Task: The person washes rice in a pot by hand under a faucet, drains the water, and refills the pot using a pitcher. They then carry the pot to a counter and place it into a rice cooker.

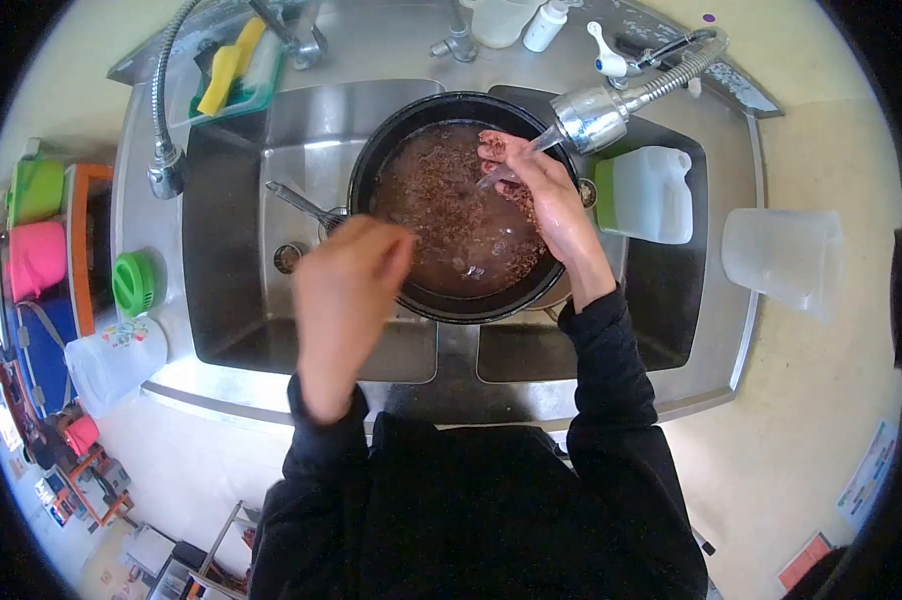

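Observation:
A large black pot (357, 165) stands across the divider of the double sink, filled with cloudy brown water and reddish-brown grains (441, 190). Over its right side my right hand (551, 195) is open, palm turned up, with grains stuck to the fingers. Water from the metal spray faucet (591, 118) runs onto that hand. My left hand (351, 290) hovers at the pot's left front edge, smeared by motion, its fingers hidden. Just beyond it, a whisk-like utensil with a dark handle (296, 197) lies in the left basin, partly covered.
The right basin holds a white-and-green jug (646, 195). A clear plastic pitcher (781, 255) is on the right, another container (121, 360) with a green lid (133, 283) on the left. A second spray hose (166, 165) hangs over the left basin. Yellow gloves (229, 70) lie in a tub.

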`<state>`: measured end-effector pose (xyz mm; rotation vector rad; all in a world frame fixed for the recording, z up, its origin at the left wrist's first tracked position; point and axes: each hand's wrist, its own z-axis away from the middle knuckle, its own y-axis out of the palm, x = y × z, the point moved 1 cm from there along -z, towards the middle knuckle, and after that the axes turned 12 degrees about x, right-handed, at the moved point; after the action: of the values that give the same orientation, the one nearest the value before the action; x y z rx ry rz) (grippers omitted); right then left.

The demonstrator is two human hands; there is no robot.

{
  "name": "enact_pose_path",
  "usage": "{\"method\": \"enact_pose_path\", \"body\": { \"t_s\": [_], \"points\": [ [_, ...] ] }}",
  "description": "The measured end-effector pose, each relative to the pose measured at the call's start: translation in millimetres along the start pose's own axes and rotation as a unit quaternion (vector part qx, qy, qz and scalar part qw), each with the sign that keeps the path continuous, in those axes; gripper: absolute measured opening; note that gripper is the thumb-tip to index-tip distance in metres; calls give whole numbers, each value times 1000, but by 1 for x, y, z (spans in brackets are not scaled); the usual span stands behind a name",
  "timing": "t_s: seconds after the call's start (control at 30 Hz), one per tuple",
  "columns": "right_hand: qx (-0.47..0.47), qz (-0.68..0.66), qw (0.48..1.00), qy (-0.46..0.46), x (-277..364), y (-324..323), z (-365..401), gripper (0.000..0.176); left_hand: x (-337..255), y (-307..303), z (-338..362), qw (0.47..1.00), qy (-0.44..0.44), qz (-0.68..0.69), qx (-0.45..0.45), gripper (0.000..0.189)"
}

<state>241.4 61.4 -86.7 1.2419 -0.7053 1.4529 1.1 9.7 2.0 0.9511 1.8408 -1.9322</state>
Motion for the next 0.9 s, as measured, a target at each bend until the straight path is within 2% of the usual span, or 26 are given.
{"method": "enact_pose_path", "body": {
  "t_s": [0.03,0.1,0.17,0.23,0.27,0.33,0.37,0.43,0.47,0.5,0.53,0.6,0.63,0.7,0.73,0.77,0.8,0.9],
  "points": [
    [12,29,1000,-4,-2,-1,-2,47,-1,-1,1,1000,-1,-2,-1,8],
    [42,94,995,2,-3,-5,0,47,25,-11,19,988,-109,78,-77,9],
    [91,143,985,-24,0,-1,-13,45,70,-19,24,978,-206,-37,-25,10],
    [135,344,929,-4,12,3,-16,48,131,2,51,975,-116,-187,9,12],
    [151,441,884,5,21,4,-18,50,146,9,55,963,-68,-259,25,14],
    [139,489,861,18,35,6,-15,44,126,8,44,985,-169,-14,14,18],
    [139,512,847,29,36,8,-12,42,107,7,41,969,-221,113,11,20],
    [107,525,844,35,30,-1,-15,44,60,0,31,950,-212,228,20,24],
    [79,520,849,53,30,-1,-16,44,39,1,24,926,-148,348,4,26],
    [50,514,853,71,30,-2,-15,44,21,4,15,884,-80,460,-12,28],
    [17,550,834,34,24,-4,-15,45,9,10,6,817,-124,564,1,28],
    [11,521,851,63,25,-7,-10,43,-9,22,-8,639,-207,740,30,28],
    [8,506,859,77,26,-9,-7,42,-10,28,-14,674,-228,702,35,27],
    [21,507,860,45,28,-16,0,38,-3,46,-27,739,-263,619,45,25],
    [27,508,861,29,29,-20,3,37,1,54,-35,825,-162,530,114,23],
    [37,501,864,35,32,-22,4,34,6,63,-39,886,-59,425,179,21],
    [48,494,867,41,35,-24,6,32,10,73,-41,920,45,308,238,19],
    [30,435,900,20,32,-27,3,28,-5,111,-54,931,190,130,284,17]
  ]
}}
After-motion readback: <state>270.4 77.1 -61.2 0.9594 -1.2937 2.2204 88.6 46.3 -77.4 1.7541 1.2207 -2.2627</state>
